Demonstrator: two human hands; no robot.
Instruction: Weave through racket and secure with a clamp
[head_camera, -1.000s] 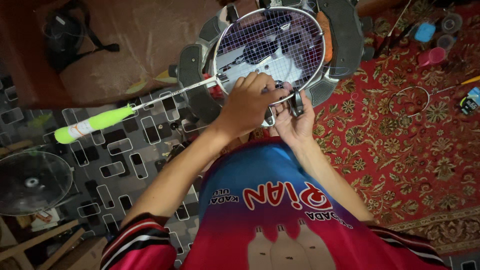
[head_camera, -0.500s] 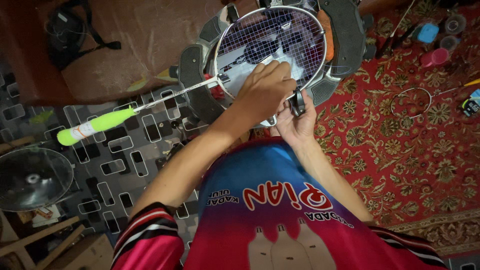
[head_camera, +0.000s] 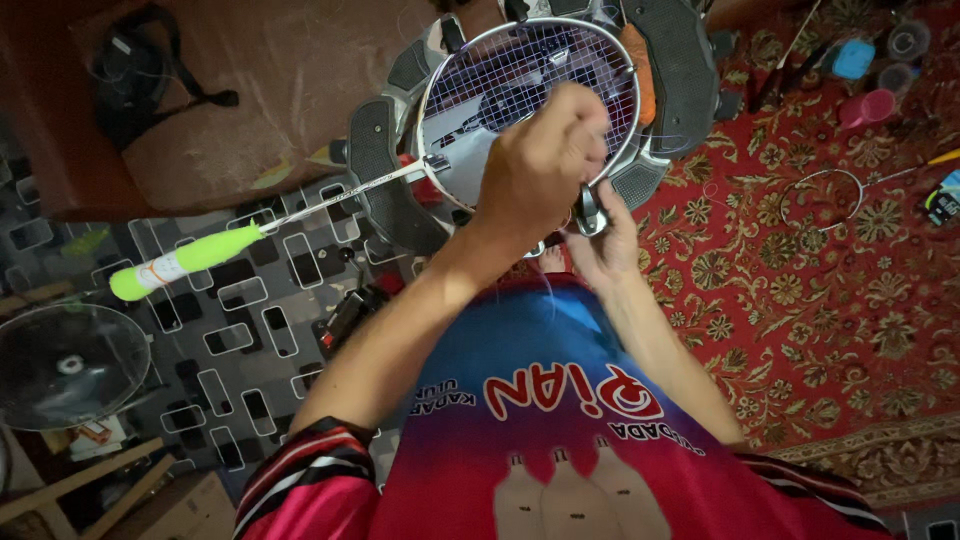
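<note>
A badminton racket (head_camera: 480, 95) with a white frame and a lime-green grip (head_camera: 190, 260) lies clamped flat on a black and grey stringing machine (head_camera: 385, 180). My left hand (head_camera: 545, 165) hovers over the lower right part of the string bed, its fingers pinched together on a thin string. Just beside it, my right hand (head_camera: 605, 240) is closed around a small dark metal clamp (head_camera: 590, 212) at the racket's near rim.
A red patterned carpet (head_camera: 830, 300) covers the floor to the right, with a loose coil of string (head_camera: 822, 200) and small plastic containers (head_camera: 865, 105). A dark patterned mat (head_camera: 230, 340) lies left, with a fan (head_camera: 65, 360) and a black bag (head_camera: 140, 75).
My left hand has slid up and right across the string bed. My right hand stays on the clamp. The view has shifted slightly.
</note>
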